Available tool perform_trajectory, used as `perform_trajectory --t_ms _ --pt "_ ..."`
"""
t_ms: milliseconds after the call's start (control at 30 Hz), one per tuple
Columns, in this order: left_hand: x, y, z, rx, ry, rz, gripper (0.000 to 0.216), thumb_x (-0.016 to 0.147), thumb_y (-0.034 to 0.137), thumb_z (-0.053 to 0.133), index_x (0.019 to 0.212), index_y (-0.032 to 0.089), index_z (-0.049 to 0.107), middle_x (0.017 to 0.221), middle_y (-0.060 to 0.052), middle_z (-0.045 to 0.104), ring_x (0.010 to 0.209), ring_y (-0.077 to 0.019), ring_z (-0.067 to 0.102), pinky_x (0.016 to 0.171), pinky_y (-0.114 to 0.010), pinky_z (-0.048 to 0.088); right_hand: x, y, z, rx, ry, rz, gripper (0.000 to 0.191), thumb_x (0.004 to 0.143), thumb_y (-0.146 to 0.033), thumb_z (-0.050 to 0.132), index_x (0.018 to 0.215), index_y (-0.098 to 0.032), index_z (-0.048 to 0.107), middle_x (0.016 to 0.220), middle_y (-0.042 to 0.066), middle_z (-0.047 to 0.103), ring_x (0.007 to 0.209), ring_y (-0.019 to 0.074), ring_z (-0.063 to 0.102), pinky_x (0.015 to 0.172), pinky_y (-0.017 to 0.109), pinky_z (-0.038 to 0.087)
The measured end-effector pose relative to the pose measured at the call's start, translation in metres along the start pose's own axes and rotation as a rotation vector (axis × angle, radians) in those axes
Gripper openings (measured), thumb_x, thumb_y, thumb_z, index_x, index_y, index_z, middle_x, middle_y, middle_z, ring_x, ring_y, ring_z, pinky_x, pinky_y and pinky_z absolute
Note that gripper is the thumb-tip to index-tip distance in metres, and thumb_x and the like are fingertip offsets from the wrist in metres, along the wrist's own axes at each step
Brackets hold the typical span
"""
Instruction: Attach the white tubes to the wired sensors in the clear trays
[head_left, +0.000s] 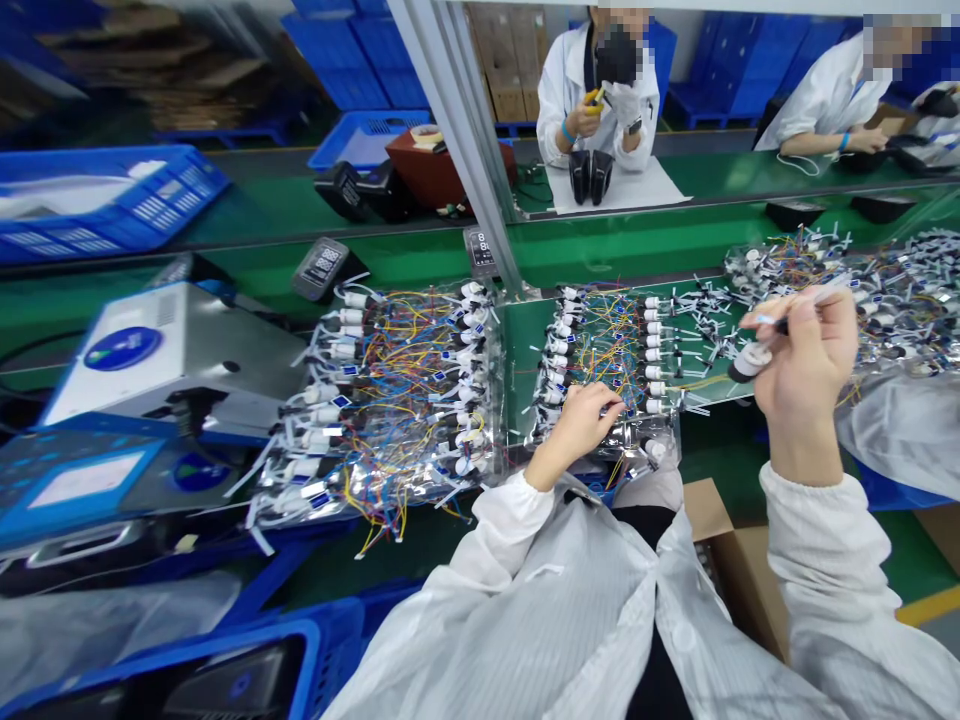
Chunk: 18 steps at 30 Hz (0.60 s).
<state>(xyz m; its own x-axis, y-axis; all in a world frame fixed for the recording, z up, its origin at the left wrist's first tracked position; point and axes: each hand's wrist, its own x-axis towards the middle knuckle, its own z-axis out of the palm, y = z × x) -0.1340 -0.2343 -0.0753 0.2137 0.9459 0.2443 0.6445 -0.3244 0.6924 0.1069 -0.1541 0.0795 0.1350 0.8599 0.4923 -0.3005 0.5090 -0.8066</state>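
Observation:
My right hand (814, 345) is raised over the right side of the bench. Its fingers are closed on a small white cylinder with a black end (750, 362), which looks like a small motor or pump. A thin white strip (829, 290) sticks out above the same fingers. My left hand (585, 428) is low over the near end of the middle group of wired parts (600, 350), thumb and fingertips pinched together. Whatever is between them is too small to make out. In that group, white cylinders line both sides, with yellow, red and blue wires tangled between them.
A larger wired batch (405, 390) lies on clear plastic to the left, beside a grey-and-blue machine (172, 350). More parts (892, 300) are heaped at right. A metal post (457, 130) rises behind the bench. Across it, a co-worker (634, 120) holds a yellow-handled tool.

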Motion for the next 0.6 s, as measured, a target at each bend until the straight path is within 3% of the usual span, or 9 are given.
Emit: perform_trajectory --t_ms 67,133,233,300,400,467,600 --pt "0.0 0.0 -0.001 -0.023 -0.007 -0.006 0.012 0.105 0.027 0.061 0.101 0.021 0.071 0.105 -0.005 0.075 0.101 -0.0224 0.067 0.091 -0.039 0.039 -0.009 0.011 -0.008 -0.046 -0.13 0.182 0.021 0.098 -0.041 0.067 0.093 -0.027 0.052 0.064 -0.01 0.055 0.044 0.0089 0.052 0.048 0.024 0.049" --pt "0.0 0.0 -0.001 -0.039 -0.016 -0.015 0.012 0.106 0.027 0.06 0.104 0.021 0.07 0.107 -0.005 0.075 0.103 -0.0221 0.067 0.092 -0.038 0.039 -0.021 0.025 -0.013 -0.224 -0.343 0.389 0.026 0.094 -0.045 0.07 0.092 -0.026 0.053 0.062 -0.011 0.053 0.036 0.0071 0.042 0.04 0.022 0.04" --pt "0.0 -0.001 -0.001 -0.043 -0.029 -0.021 0.013 0.107 0.026 0.058 0.107 0.021 0.069 0.108 -0.004 0.075 0.105 -0.0221 0.067 0.094 -0.037 0.039 -0.04 0.052 -0.017 -0.644 -0.623 0.493 0.029 0.084 -0.043 0.08 0.088 -0.019 0.063 0.077 -0.001 0.068 0.045 0.0072 0.05 0.046 0.023 0.04" --pt "-0.001 -0.001 -0.001 -0.033 -0.039 -0.018 0.013 0.107 0.027 0.057 0.107 0.022 0.07 0.108 -0.004 0.075 0.105 -0.0221 0.067 0.094 -0.037 0.039 -0.05 0.071 -0.017 -0.789 -0.711 0.532 0.029 0.085 -0.044 0.076 0.089 -0.017 0.068 0.084 0.003 0.073 0.048 0.0086 0.053 0.05 0.025 0.041" --pt "-0.003 -0.002 0.0 -0.008 -0.045 -0.018 0.014 0.107 0.028 0.057 0.107 0.022 0.071 0.108 -0.004 0.075 0.105 -0.022 0.066 0.093 -0.038 0.038 -0.059 0.085 -0.014 -0.832 -0.774 0.632 0.028 0.092 -0.045 0.065 0.09 -0.017 0.072 0.059 -0.002 0.064 0.041 0.0117 0.051 0.049 0.026 0.04" --pt "-0.004 -0.004 0.001 0.0 -0.048 -0.005 0.012 0.105 0.03 0.062 0.109 0.023 0.071 0.11 -0.003 0.076 0.108 -0.0226 0.066 0.094 -0.038 0.038 -0.061 0.083 -0.011 -0.826 -0.779 0.597 0.028 0.093 -0.045 0.064 0.086 -0.018 0.071 0.051 -0.003 0.058 0.042 0.0136 0.053 0.051 0.026 0.04" --pt "-0.003 -0.01 0.005 -0.014 -0.021 0.032 0.013 0.101 0.028 0.069 0.113 0.023 0.073 0.115 -0.004 0.077 0.112 -0.023 0.067 0.097 -0.039 0.037 -0.057 0.066 -0.004 -0.826 -0.765 0.367 0.026 0.095 -0.042 0.064 0.084 -0.02 0.071 0.07 0.001 0.07 0.061 0.0156 0.061 0.063 0.027 0.043"
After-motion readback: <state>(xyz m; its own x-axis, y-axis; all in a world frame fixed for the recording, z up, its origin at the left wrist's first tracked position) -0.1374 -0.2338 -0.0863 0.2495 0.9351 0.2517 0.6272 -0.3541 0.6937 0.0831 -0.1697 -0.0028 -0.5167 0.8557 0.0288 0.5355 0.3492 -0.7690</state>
